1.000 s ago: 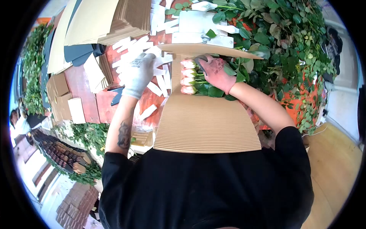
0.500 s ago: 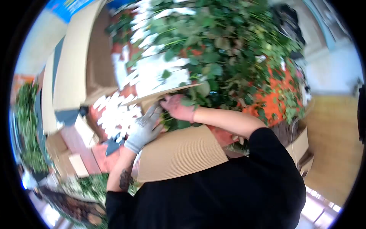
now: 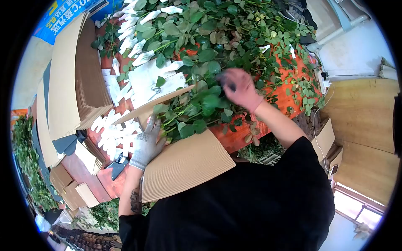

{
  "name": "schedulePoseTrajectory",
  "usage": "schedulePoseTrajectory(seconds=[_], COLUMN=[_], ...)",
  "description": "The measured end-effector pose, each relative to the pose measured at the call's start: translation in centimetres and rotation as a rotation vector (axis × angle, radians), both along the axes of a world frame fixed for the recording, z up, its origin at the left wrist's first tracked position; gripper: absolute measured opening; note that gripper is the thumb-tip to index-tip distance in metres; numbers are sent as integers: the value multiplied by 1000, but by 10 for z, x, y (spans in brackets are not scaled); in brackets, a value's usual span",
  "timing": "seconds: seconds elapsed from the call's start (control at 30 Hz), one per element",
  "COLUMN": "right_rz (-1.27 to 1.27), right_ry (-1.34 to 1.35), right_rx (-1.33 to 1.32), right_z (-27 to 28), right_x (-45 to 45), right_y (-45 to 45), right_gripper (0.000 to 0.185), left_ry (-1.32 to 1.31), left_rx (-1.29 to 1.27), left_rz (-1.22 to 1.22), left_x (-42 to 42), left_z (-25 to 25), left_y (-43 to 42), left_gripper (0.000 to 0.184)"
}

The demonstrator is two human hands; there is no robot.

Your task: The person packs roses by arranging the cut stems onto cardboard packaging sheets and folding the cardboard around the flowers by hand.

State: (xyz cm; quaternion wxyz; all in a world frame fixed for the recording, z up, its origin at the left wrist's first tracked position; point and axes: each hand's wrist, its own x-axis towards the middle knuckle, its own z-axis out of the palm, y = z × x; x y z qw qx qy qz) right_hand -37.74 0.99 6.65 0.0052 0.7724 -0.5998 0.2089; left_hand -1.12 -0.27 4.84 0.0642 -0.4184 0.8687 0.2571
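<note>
Spreading its thumb away from its fingers, the left hand [image 3: 146, 144] is open in a grey glove and lies over the top end of the flowers [image 3: 197, 109], at the edge of the card [image 3: 188, 166]. I cannot tell how hard it pushes on them. The flowers lie just to the right of this hand, with their green leaves reaching over toward the right hand [image 3: 240, 88]. A bit of pink shows by the left fingertips, but the hand hides most of the blooms. The right hand wears a red glove and is up by the leaves, farther out than the left hand. Its fingers are blurry, so I cannot tell if they are wide, narrow or holding a leaf. The card has ridges and sits below and to the right of the left hand, close to the black shirt [image 3: 234, 205]. Its flap [image 3: 157, 104] stands up past the left fingertips, on the far side of the flowers. Past the flap is a white plate [image 3: 155, 83] with one loose leaf on it. White strips [image 3: 111, 140] lie in a messy heap to the left of the left hand, and a black thing [image 3: 118, 166] is just beside its wrist. A big pile of brown boards [image 3: 67, 83] is farther out on the left. Under the right arm is the red table [image 3: 236, 136].
</note>
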Motion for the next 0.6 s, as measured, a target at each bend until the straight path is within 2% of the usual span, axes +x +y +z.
schedulePoseTrajectory(seconds=[0.1,0.13,0.17,0.23,0.3,0.37,0.4,0.43,0.6], right_rz=[-200,-124,-129,-39,-17,42,61,54,111], right_ry=[193,316,314,403,400,503,516,522,437], right_rx=[-3,17,14,405,400,399,449,447,274], right_z=[1,6,9,12,-3,-11,-4,-4,-14], right_x=[-41,-45,-44,-39,-44,-48,-46,-48,-55], right_y=[-23,-27,-30,-34,-34,-36,-36,-32,-17], right_gripper=[30,31,31,37,36,32,20,20,16], left_ry=[-23,-23,-22,-19,-45,-8,7,20,3], left_rx=[29,24,20,13,102,67,21,-25,22], left_rz=[12,7,14,12,51,31,10,-8,21], left_x=[-3,-4,-4,-4,-8,-4,-2,-1,-1], left_z=[4,4,3,6,15,7,2,-1,1], left_y=[-1,-2,-1,0,-1,0,1,1,0], left_gripper=[72,72,71,71,70,69,69,69,72])
